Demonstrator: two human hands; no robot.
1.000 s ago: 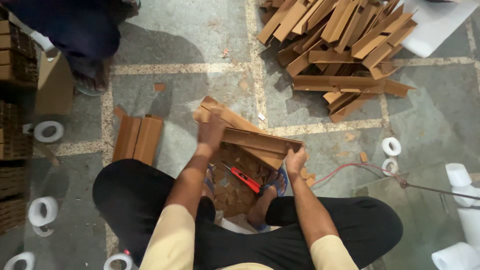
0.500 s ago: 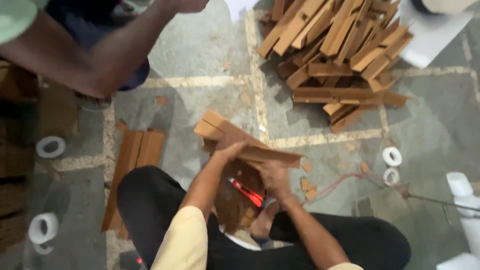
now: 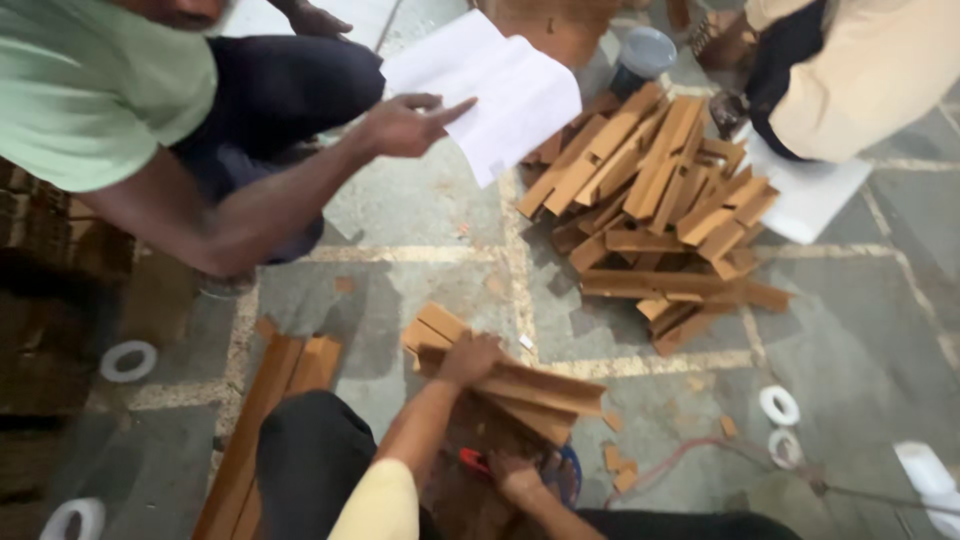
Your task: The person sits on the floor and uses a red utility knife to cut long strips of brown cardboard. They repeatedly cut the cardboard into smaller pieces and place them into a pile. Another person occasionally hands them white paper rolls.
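At the far left a roll of white tape lies flat on the stone floor, with another roll at the near left edge. Just right of them two long brown cardboard strips lie side by side, running toward the person's dark trouser leg. Farther off, a co-worker in a green shirt crouches, one hand pointing at a white sheet of paper. Near the middle, the left hand is closed over the top of a bundle of angled cardboard strips, pressing it down on the floor in front of the person's knees. Just right and nearer, the right hand sits low beside a red-handled tool; whether it grips anything cannot be told. Beyond, a loose heap of cardboard pieces spreads across the floor, and another person in a cream top sits at the far right. Two small white tape rolls lie right of the bundle.
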